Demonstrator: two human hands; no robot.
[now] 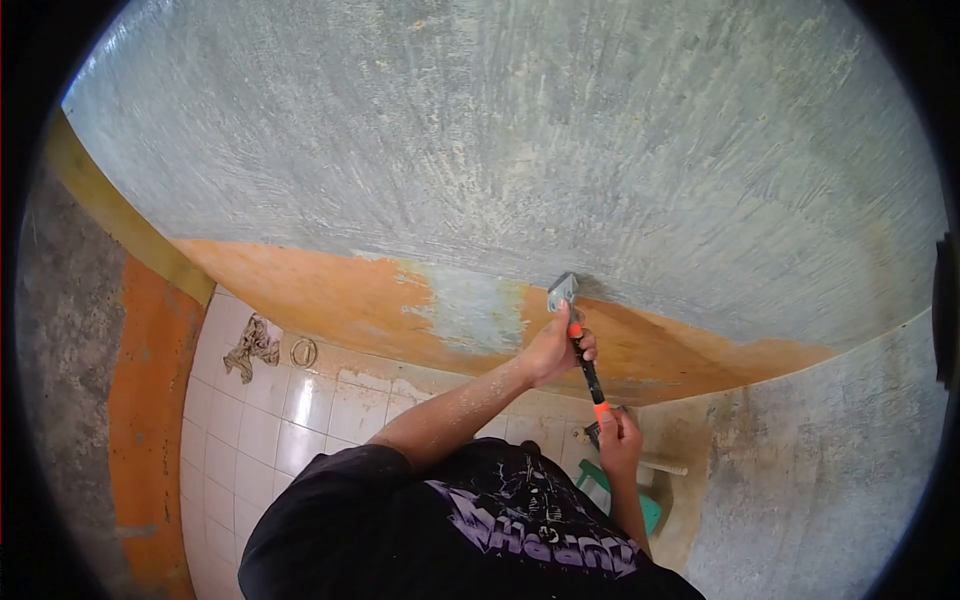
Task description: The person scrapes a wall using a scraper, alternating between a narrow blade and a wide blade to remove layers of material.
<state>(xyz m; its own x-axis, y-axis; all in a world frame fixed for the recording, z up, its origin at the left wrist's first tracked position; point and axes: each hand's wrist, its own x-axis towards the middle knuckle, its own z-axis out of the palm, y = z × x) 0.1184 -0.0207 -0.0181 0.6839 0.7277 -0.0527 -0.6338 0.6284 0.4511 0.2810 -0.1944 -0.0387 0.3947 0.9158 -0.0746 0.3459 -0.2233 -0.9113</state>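
A long-handled scraper (591,378) with a black shaft and orange bands is held in both my hands. My left hand (552,350) is closed around the shaft just below the metal head, thumb laid along it. Lower down, my right hand (620,437) is wrapped around the end of the handle. The scraper's blade (563,289) meets the wall (480,180) where scraped grey surface borders a band of orange paint (360,300). Left of the blade, a pale patch (470,305) breaks that orange band. Light dust specks cover my left forearm.
White tiles (245,420) cover the floor, with a crumpled cloth (252,345) and a roll of tape (304,352) on them near the wall. A green object (650,514), partly hidden by my right arm, lies below right. Another grey wall (800,480) meets this one at right.
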